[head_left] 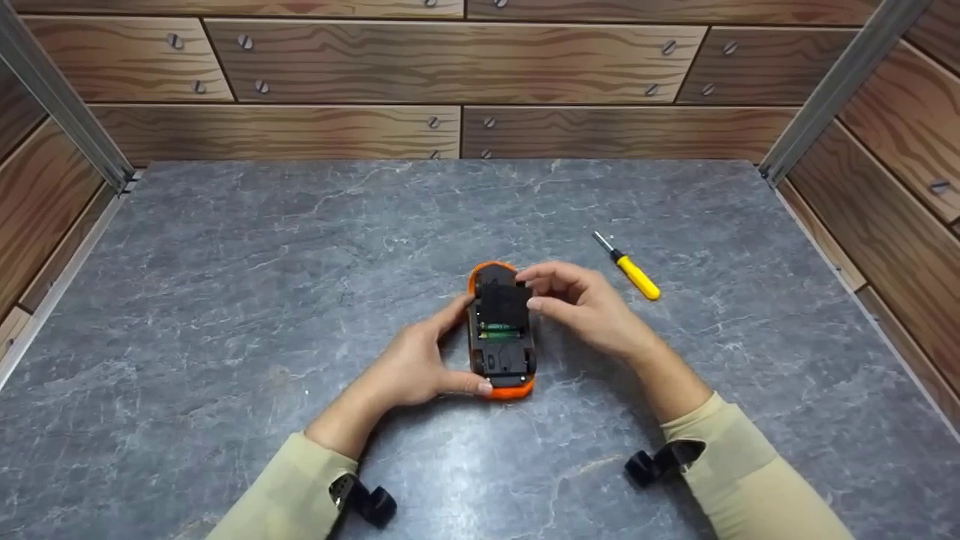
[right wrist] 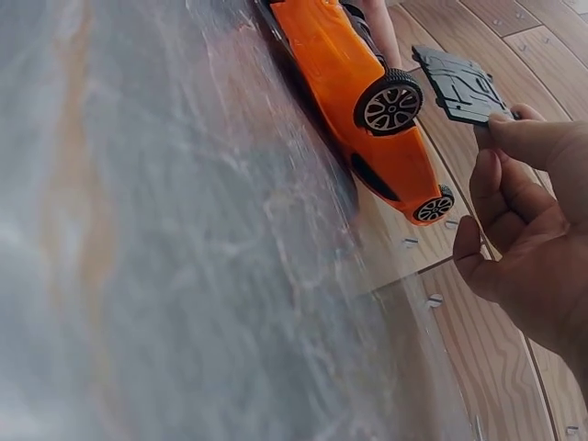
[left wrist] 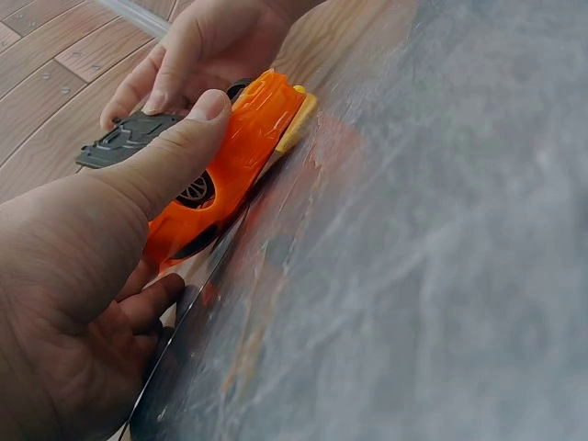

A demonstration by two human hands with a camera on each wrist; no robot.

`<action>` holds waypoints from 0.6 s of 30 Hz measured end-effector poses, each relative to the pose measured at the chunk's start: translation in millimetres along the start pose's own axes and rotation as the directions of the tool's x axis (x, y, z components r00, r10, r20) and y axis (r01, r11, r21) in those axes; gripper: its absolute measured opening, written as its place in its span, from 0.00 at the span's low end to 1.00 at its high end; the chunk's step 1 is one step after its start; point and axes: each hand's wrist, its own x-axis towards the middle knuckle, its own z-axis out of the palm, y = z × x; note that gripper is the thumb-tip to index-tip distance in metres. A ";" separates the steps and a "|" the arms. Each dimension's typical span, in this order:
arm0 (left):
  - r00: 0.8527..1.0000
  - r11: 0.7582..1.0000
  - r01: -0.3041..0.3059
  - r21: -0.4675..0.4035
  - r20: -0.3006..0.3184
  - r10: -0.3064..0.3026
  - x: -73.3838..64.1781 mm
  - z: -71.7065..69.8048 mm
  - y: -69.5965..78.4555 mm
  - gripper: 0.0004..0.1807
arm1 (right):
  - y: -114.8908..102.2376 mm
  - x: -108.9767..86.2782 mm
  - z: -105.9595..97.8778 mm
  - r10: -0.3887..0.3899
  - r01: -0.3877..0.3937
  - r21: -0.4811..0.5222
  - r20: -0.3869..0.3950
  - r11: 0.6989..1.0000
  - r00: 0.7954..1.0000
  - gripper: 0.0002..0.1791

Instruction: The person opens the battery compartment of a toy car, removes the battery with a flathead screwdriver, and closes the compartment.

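Note:
An orange toy car [head_left: 504,360] lies upside down on the table, its black underside up. Green batteries [head_left: 500,331] show in the opening in its underside. My left hand [head_left: 420,360] grips the car from the left, thumb at the near end and fingers along the far side. Between thumb and fingertips, my right hand [head_left: 585,306] pinches a black battery cover [head_left: 504,306]. The cover [right wrist: 464,84] is raised off the car in the right wrist view and overlaps part of the battery opening in the head view.
A screwdriver [head_left: 636,276] with a yellow handle lies on the grey marbled table [head_left: 300,247], to the right beyond my right hand. Wood-patterned walls [head_left: 450,64] and metal posts [head_left: 67,97] bound the table at the back and sides.

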 end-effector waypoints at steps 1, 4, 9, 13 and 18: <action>1.000 1.000 0.000 0.000 0.001 0.000 0.2 0.0 -0.2 0.71 | 0.0 0.0 -0.2 0.001 0.000 0.005 -0.010 1.000 1.000 0.18; 1.000 1.000 -0.001 0.004 0.001 0.001 0.5 0.0 -0.4 0.70 | 0.9 0.1 -0.6 0.001 0.000 0.009 -0.034 1.000 0.999 0.18; 1.000 1.000 -0.006 0.006 -0.004 0.006 0.9 0.0 -0.4 0.70 | 1.5 1.2 -1.2 0.008 -0.008 0.010 -0.073 1.000 0.997 0.19; 1.000 1.000 0.003 0.010 -0.004 -0.003 0.7 0.2 0.0 0.71 | 2.9 2.1 -1.8 0.006 -0.004 0.017 -0.133 1.000 0.991 0.19; 1.000 1.000 0.003 0.014 0.000 -0.003 0.3 0.4 0.4 0.70 | 5.3 4.0 -3.7 0.007 0.010 0.069 -0.243 0.998 0.970 0.19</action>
